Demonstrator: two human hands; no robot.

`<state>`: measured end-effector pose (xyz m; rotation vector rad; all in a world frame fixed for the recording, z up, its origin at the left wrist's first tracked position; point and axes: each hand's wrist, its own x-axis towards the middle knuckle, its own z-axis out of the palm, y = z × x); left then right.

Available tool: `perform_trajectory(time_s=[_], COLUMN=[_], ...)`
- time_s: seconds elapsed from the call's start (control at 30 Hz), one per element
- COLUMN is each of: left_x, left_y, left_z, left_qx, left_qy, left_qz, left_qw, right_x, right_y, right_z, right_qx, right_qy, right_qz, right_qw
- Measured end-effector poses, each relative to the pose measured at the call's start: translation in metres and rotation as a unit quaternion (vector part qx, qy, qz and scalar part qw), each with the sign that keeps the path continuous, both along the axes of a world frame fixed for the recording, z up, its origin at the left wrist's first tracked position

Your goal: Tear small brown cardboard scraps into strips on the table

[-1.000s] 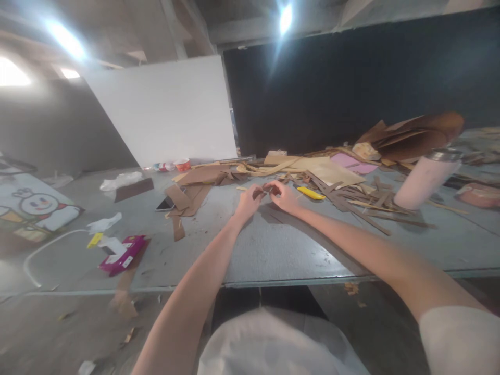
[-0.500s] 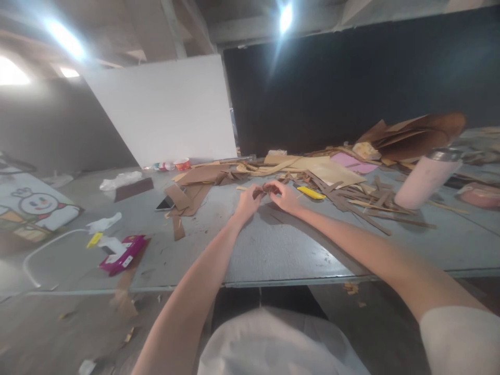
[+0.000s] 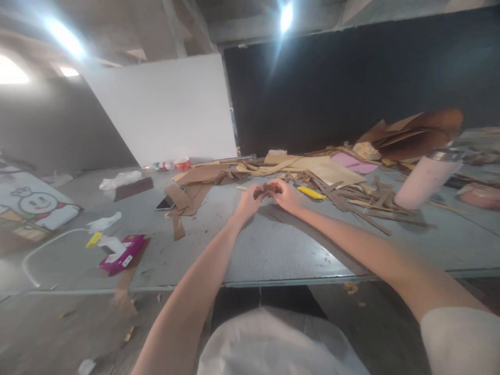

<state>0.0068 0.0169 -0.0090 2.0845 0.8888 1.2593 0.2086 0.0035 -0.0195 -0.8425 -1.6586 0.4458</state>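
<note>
Both hands meet over the middle of the grey table (image 3: 269,255). My left hand (image 3: 250,199) pinches a small brown strip (image 3: 266,191), perhaps leather or card, from its left side. On the other side my right hand (image 3: 284,197) has curled fingers closed on the same small piece. Fingers hide much of it, so its shape cannot be made out. Just right of my right hand lies a yellow cutter-like tool (image 3: 311,193). Beyond it spreads a pile of brown strips (image 3: 344,195).
Brown sheets (image 3: 191,198) partly cover a phone (image 3: 164,203) on the left. A purple tissue pack (image 3: 123,256) lies near the front edge. A pink bottle (image 3: 427,179) stands at the right, before a rolled brown sheet (image 3: 425,133). A printed bag (image 3: 35,203) is far left.
My fingers have shifted slightly around the small brown piece, and a little more of it shows between them. The rest looks the same.
</note>
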Motion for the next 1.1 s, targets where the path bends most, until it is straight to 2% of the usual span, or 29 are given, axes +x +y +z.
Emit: perform_trajectory(time_s=[0.27, 0.43, 0.63, 0.9, 1.1], left_x=[0.001, 0.001, 0.000, 0.001, 0.001], left_y=[-0.001, 0.004, 0.002, -0.002, -0.007], left_z=[0.000, -0.003, -0.002, 0.001, 0.006], left_qx=[-0.007, -0.012, -0.008, -0.009, -0.001], left_qy=[-0.016, -0.017, -0.006, -0.006, -0.007], left_qz=[-0.005, 0.012, 0.010, 0.003, 0.007], left_qw=[1.000, 1.000, 1.000, 1.000, 1.000], right_x=[-0.001, -0.001, -0.001, -0.001, -0.001], right_y=[-0.003, -0.007, -0.006, -0.005, -0.004], right_z=[0.003, 0.005, 0.005, 0.006, 0.005], right_qx=[0.006, 0.036, -0.008, -0.016, -0.008], right_qy=[0.013, 0.046, 0.027, 0.022, 0.011], right_qz=[0.015, -0.024, 0.036, 0.010, 0.020], right_qw=[1.000, 0.998, 0.999, 1.000, 1.000])
